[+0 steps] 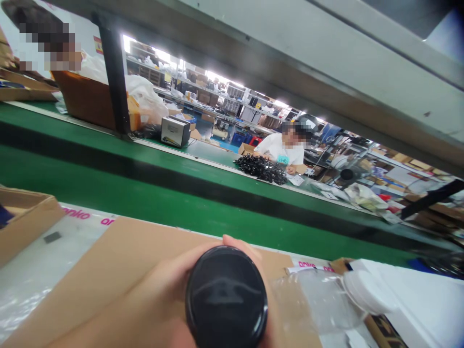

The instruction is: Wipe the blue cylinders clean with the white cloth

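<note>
A glossy black round object (226, 295), seen end-on, is close to the camera at the lower centre; what lies beneath it is hidden. My left hand (174, 285) comes in from the lower left and is closed around its left side. Along its upper right edge is my right hand (259, 263), mostly hidden behind the object, with its fingers wrapped against it. Below them lies a brown cardboard sheet (119, 256). Just right of my hands, a clear plastic jar (315, 295) with a white lid (369, 290) lies on its side.
A green conveyor belt (152, 193) runs across beyond the cardboard. An open carton (29, 217) stands left, white foam (420, 299) right. Across the belt are a pile of black items (263, 169), a small box (175, 131) and a seated person (279, 147). A beam (326, 72) crosses above.
</note>
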Demonstrator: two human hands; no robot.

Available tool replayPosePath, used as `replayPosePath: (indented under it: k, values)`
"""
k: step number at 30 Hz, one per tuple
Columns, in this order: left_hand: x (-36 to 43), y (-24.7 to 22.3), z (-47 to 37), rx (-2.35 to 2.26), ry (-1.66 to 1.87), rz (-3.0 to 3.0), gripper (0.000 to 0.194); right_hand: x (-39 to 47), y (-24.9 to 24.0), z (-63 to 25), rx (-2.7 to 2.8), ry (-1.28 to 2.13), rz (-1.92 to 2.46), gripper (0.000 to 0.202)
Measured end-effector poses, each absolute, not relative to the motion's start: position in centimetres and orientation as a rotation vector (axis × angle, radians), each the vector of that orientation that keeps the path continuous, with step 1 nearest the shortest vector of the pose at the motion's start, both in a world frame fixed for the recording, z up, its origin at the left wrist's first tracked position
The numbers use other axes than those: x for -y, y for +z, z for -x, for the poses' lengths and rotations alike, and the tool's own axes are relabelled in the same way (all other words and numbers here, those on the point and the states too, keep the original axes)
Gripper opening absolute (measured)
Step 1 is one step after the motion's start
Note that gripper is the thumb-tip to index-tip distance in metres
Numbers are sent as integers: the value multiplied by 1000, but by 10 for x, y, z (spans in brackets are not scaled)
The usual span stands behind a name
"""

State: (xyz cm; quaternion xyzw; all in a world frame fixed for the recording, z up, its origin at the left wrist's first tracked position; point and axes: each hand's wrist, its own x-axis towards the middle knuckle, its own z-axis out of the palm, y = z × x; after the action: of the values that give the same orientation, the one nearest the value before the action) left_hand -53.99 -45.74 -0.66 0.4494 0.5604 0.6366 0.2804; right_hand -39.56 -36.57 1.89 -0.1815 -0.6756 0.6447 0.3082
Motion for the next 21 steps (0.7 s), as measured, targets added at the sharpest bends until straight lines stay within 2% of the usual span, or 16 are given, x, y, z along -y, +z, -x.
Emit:
replayPosePath:
  k: [2, 4, 6, 9, 11, 12, 15, 16, 18, 21]
  values:
    - [456, -4, 537, -1491, 1722, -1203, 61, 364, 21, 394, 1868, 1649, 543, 45]
    - [455, 0, 538, -1462, 1727, -1220, 59, 363, 25, 391, 1913, 1598, 515, 44]
    - [456, 6, 543, -1409, 1703, -1259, 63, 360, 30, 390, 1950, 1551, 425, 40]
    - [460, 12, 554, -1289, 1619, -1328, 79, 356, 35, 389, 2003, 1493, 243, 37]
    - [465, 13, 560, -1257, 1650, -1388, 62, 353, 37, 390, 2023, 1469, 206, 45]
    - [467, 13, 562, -1312, 1700, -1445, 55, 352, 38, 391, 2021, 1485, 247, 44]
    - [472, 11, 563, -1674, 1837, -1770, 84, 349, 42, 395, 1942, 1693, 415, 36]
    - [473, 11, 563, -1809, 1816, -1888, 86, 349, 44, 396, 1899, 1786, 431, 37]
    - [473, 11, 563, -1998, 1751, -2078, 81, 350, 46, 397, 1827, 1920, 424, 45]
    - [474, 11, 564, -2090, 1702, -2303, 74, 353, 48, 396, 1831, 1909, 435, 56]
